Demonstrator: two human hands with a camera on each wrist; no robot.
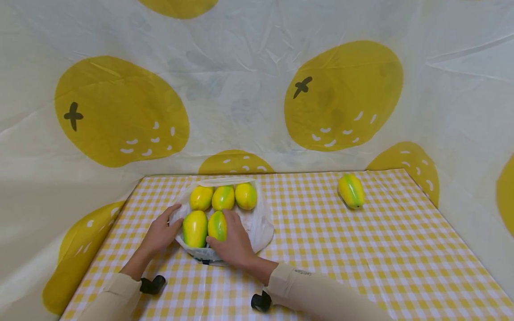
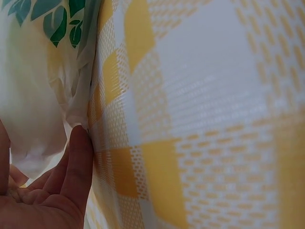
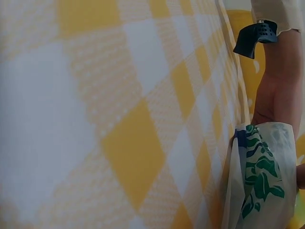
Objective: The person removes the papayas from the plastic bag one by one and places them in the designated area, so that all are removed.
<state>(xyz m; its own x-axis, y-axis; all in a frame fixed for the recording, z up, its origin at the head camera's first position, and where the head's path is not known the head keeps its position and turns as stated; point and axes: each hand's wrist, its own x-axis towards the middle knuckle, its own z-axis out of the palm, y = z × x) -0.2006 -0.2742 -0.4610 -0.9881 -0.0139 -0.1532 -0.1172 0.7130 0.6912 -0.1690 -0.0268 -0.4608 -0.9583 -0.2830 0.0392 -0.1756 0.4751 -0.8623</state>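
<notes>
Beige sleeves (image 1: 325,292) lay nearest the head camera. Past the cuffs, the right hand (image 1: 237,243) gripped a fruit (image 1: 217,226) inside a white bag (image 1: 263,232), its thumb at the near left and fingers at the far side. The left hand (image 1: 160,232) held the bag's left edge. Beside the gripped fruit sat a second fruit (image 1: 195,229), with three more fruits (image 1: 223,198) in a row behind, all in the bag. A lone fruit (image 1: 351,191) lay well apart on the right of the checked cloth (image 1: 313,249), before a printed white sheet (image 1: 241,53).

At the left wrist, bent fingers touched the bag's side, near green printed leaves (image 2: 56,24).

At the right wrist, blurred cloth filled most of the view; the leaf-printed bag stood at right, with the left forearm (image 3: 283,81) beyond. The right hand's grip could not be told there.
</notes>
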